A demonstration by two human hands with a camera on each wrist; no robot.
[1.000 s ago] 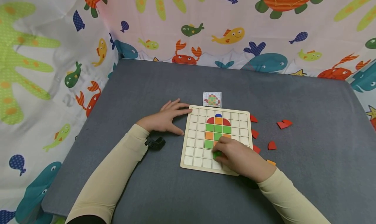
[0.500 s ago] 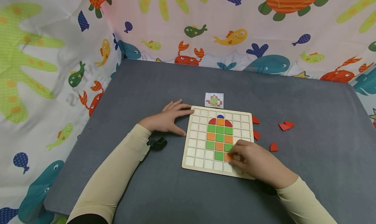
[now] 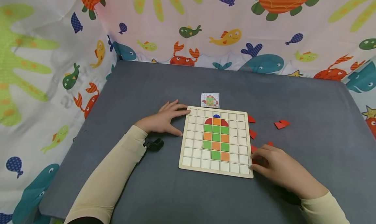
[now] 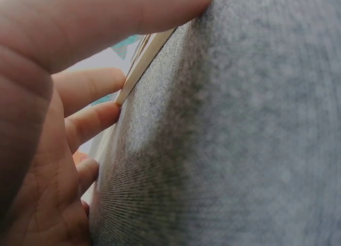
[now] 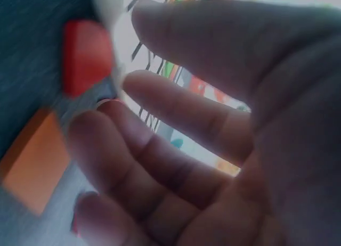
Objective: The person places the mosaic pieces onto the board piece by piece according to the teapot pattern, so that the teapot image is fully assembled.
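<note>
A wooden grid board (image 3: pixel 194 154) lies on the grey table, with green, orange, red and blue tiles set in its middle columns. My left hand (image 3: pixel 163 119) is spread at its left edge, fingertips on the frame by the upper corner. In the left wrist view those fingers (image 4: pixel 96 121) touch the board's rim. My right hand (image 3: pixel 285 168) is by the board's lower right edge, thumb and forefinger apart and nothing between them. Under it, the right wrist view shows a red piece (image 5: pixel 88 57) and an orange square tile (image 5: pixel 38 161) on the table.
A small printed card (image 3: pixel 210 100) with a coloured grid pattern lies just beyond the board's top edge. Several loose red pieces (image 3: pixel 281 124) are scattered to the right of the board. A sea-animal patterned cloth (image 3: pixel 164 35) stands behind the table.
My right hand has set a green tile, then an orange one in the lower row of the pattern, let go, and moved right off the board. My left hand has stayed in place.
</note>
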